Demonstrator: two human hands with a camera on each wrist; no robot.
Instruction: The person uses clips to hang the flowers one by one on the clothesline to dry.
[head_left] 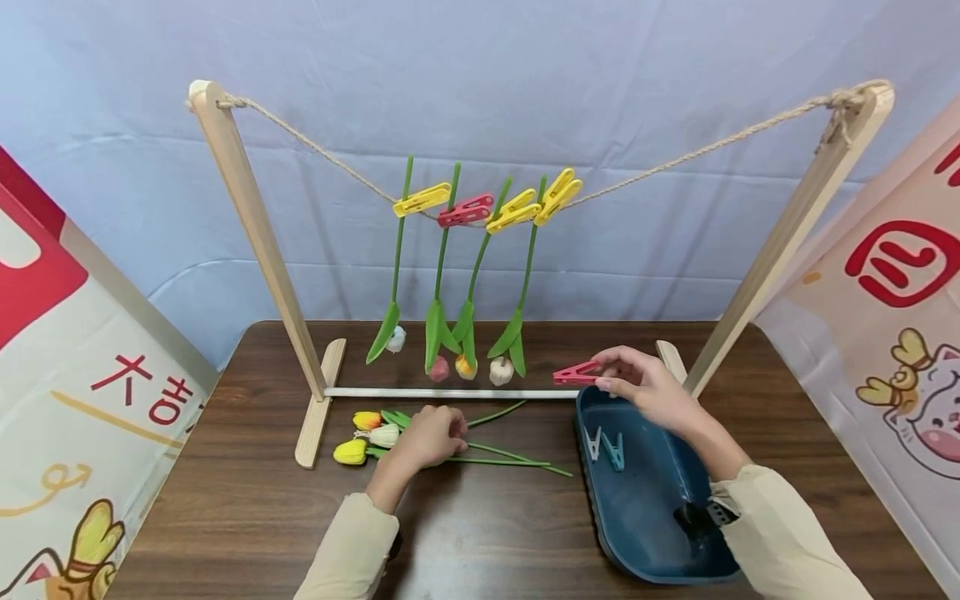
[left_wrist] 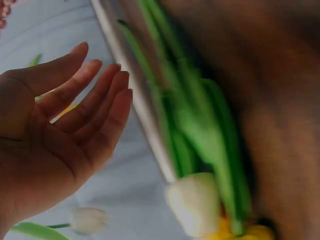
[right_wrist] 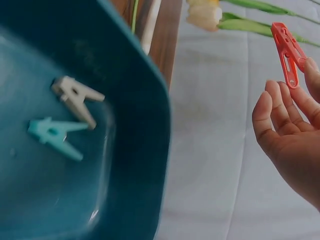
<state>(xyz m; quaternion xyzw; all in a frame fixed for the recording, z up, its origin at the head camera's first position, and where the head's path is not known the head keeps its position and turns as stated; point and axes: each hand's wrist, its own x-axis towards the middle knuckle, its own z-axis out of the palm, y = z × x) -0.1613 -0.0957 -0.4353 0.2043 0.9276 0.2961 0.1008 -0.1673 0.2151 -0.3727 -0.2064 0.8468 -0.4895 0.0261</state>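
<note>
In the head view my right hand (head_left: 648,387) pinches a red clothespin (head_left: 576,373) by its handle end, above the far left part of a dark blue basin (head_left: 652,533). The right wrist view shows the same clothespin (right_wrist: 287,52) between thumb and fingers. My left hand (head_left: 427,437) hovers over several artificial tulips lying on the table: a white tulip (head_left: 385,435), a yellow tulip (head_left: 350,452) and an orange-yellow tulip (head_left: 367,420). In the left wrist view that hand (left_wrist: 75,115) has loosely bent fingers with nothing between them.
Several tulips hang head-down from a sagging rope (head_left: 686,158), held by yellow clothespins (head_left: 558,196) and a red one. Wooden posts (head_left: 258,242) carry the rope, with a white bar (head_left: 457,392) between their feet. A white clothespin (right_wrist: 77,100) and a teal clothespin (right_wrist: 56,137) lie in the basin.
</note>
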